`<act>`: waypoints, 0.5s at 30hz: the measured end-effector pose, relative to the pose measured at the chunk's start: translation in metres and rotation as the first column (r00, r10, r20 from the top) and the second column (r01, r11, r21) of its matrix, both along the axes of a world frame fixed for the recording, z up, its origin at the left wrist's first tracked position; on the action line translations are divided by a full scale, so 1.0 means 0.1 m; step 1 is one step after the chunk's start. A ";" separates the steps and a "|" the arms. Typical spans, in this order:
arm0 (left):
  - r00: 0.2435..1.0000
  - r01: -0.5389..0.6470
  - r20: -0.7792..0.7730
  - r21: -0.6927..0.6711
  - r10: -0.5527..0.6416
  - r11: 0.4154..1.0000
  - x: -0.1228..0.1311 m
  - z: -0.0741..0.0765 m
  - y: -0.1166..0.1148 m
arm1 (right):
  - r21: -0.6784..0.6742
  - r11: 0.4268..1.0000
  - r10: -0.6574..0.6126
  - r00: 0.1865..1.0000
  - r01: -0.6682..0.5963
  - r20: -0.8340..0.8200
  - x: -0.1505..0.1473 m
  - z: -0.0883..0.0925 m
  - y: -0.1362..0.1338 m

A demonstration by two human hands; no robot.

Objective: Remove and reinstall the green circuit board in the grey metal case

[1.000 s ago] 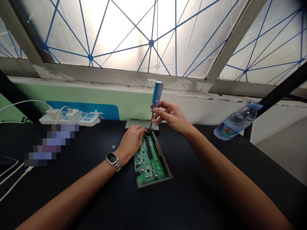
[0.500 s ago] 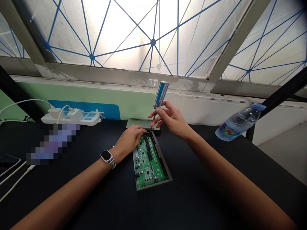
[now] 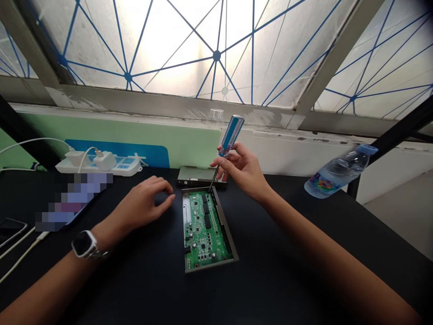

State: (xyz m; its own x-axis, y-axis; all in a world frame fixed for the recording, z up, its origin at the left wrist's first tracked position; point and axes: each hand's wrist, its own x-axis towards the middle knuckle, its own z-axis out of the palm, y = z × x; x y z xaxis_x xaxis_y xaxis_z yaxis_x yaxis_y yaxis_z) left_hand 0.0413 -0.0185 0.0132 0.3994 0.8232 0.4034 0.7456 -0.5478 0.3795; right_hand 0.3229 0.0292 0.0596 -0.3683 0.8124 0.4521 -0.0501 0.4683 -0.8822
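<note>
A green circuit board (image 3: 204,228) lies in a shallow grey metal case (image 3: 232,234) on the black table. My right hand (image 3: 245,169) grips a screwdriver with a blue and clear handle (image 3: 230,134); its tip rests at the board's far right corner. My left hand (image 3: 144,205), with a watch (image 3: 84,245) on the wrist, hovers left of the case with fingers curled loosely, holding nothing that I can see. A grey metal cover (image 3: 198,175) lies just behind the case.
A white power strip (image 3: 101,166) with plugged chargers sits at the back left. White cables (image 3: 20,253) and a dark phone (image 3: 10,230) lie at the left edge. A water bottle (image 3: 336,174) leans at the right. A blurred patch (image 3: 72,198) covers something on the table.
My left hand has left the board's far corner and moved left, away from the case. The screwdriver now tilts more to the right, tip still at the corner.
</note>
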 end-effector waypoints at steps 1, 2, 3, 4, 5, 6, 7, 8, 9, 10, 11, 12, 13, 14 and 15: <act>1.000 0.020 -0.006 -0.054 -0.020 0.998 -0.08 0.01 0.01 | 0.003 1.000 -0.024 1.000 0.024 -0.003 -0.01 -0.01 0.00; 1.000 0.026 -0.014 -0.093 -0.028 0.995 -0.14 0.01 0.02 | 0.004 0.999 -0.049 0.999 0.049 -0.010 -0.01 -0.02 0.00; 0.999 0.016 -0.025 -0.125 -0.020 0.992 -0.19 0.01 0.04 | 0.000 0.998 -0.070 0.997 0.070 -0.019 -0.02 -0.03 0.00; 0.999 0.005 -0.042 -0.154 -0.011 0.988 -0.22 0.01 0.05 | -0.010 0.996 -0.084 0.996 0.084 -0.026 -0.02 -0.04 0.00; 0.998 -0.012 -0.058 -0.176 0.002 0.984 -0.24 0.01 0.07 | -0.024 0.995 -0.095 0.995 0.094 -0.032 -0.03 -0.05 0.01; 0.997 -0.030 -0.074 -0.193 0.016 0.981 -0.24 0.01 0.08 | -0.039 0.994 -0.104 0.994 0.102 -0.032 -0.03 -0.06 0.02; 0.996 -0.043 -0.089 -0.207 0.025 0.977 -0.24 0.00 0.08 | -0.052 0.993 -0.111 0.993 0.110 -0.026 -0.03 -0.07 0.03; 0.994 -0.054 -0.102 -0.219 0.032 0.974 -0.23 0.00 0.08 | -0.059 0.992 -0.115 0.993 0.114 -0.013 -0.03 -0.08 0.04; 0.993 -0.063 -0.116 -0.227 0.037 0.972 -0.22 0.00 0.07 | -0.057 0.991 -0.121 0.993 0.121 0.001 -0.03 -0.09 0.04; 0.990 -0.070 -0.132 -0.235 0.040 0.969 -0.21 0.00 0.06 | -0.044 0.991 -0.126 0.992 0.127 0.015 -0.03 -0.10 0.05; 0.988 -0.077 -0.151 -0.241 0.041 0.967 -0.20 0.00 0.06 | -0.024 0.991 -0.132 0.991 0.133 0.028 -0.03 -0.11 0.05; 0.984 -0.085 -0.172 -0.243 0.044 0.966 -0.20 0.00 0.05 | 0.001 0.990 -0.137 0.990 0.138 0.039 -0.03 -0.12 0.05; 0.980 -0.095 -0.194 -0.239 0.048 0.966 -0.19 0.00 0.05 | 0.031 0.989 -0.144 0.989 0.142 0.045 -0.04 -0.12 0.04; 0.975 -0.106 -0.216 -0.228 0.056 0.968 -0.19 0.00 0.04 | 0.060 0.987 -0.149 0.988 0.146 0.048 -0.04 -0.13 0.02; 0.970 -0.114 -0.236 -0.213 0.062 0.970 -0.19 0.00 0.04 | 0.087 0.985 -0.154 0.987 0.150 0.050 -0.04 -0.14 0.01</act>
State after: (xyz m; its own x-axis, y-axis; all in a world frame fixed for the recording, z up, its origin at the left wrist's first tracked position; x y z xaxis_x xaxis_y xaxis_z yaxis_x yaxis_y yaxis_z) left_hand 0.0226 -0.0142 0.0132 0.3805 0.9179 0.1129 0.8673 -0.3965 0.3009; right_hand 0.3184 0.0301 0.0456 -0.2702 0.8215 0.5021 0.0757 0.5380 -0.8395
